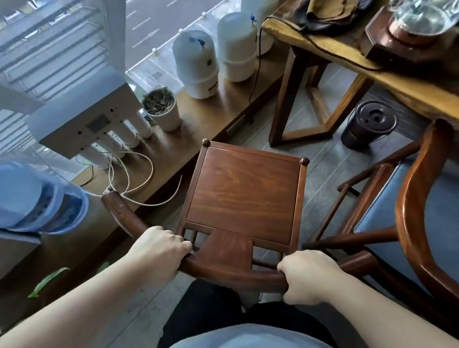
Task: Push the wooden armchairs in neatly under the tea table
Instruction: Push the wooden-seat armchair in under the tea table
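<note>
A dark wooden armchair (244, 191) with a bare square seat stands right in front of me, its front pointing toward the tea table (408, 85) at the upper right. My left hand (160, 253) grips the curved back rail left of the centre splat. My right hand (306, 277) grips the same rail on the right. The chair's seat is clear of the table, short of its leg frame (303, 116). A second armchair (420, 222) with a blue seat cushion stands to the right, its front partly under the tabletop.
A low wooden ledge (199, 122) along the window at left carries white water tanks (195, 62), a potted plant (163, 109), a filter unit (88, 120) and loose cords. A dark round waste bucket (367, 126) stands on the floor under the table. A blue water bottle (25, 200) lies at far left.
</note>
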Tool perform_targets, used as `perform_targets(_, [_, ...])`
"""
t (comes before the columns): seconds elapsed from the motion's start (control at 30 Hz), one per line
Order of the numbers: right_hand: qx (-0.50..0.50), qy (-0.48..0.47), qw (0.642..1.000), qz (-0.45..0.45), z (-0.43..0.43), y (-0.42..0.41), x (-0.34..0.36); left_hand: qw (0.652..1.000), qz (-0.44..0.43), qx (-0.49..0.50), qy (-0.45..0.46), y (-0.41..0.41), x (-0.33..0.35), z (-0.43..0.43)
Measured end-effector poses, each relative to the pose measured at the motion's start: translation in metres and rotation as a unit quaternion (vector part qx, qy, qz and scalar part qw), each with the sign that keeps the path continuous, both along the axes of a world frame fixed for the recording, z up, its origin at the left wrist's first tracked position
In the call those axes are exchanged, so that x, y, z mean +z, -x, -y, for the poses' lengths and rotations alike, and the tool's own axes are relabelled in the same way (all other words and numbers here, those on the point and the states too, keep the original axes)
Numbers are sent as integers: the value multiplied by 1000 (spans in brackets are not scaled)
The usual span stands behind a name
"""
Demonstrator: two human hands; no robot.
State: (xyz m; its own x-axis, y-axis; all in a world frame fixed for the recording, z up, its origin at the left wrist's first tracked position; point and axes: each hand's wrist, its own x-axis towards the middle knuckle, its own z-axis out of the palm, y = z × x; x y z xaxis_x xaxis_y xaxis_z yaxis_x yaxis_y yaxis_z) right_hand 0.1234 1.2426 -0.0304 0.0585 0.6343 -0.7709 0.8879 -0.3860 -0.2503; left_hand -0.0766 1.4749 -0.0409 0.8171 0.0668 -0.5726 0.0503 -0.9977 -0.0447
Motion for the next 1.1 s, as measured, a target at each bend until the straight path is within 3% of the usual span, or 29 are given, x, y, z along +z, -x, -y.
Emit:
perform_targets(0.23, [-80, 24, 996, 12, 10, -9, 3, 997, -5, -77, 19, -38, -2, -9])
perform_targets(0.67, [-233, 11, 971, 55, -48, 22, 5, 977, -3, -212, 22, -89, -5, -110])
perform_targets(1.1, [-317, 2, 946, 68, -34, -18, 2, 962, 28, -272, 5, -178, 4, -102])
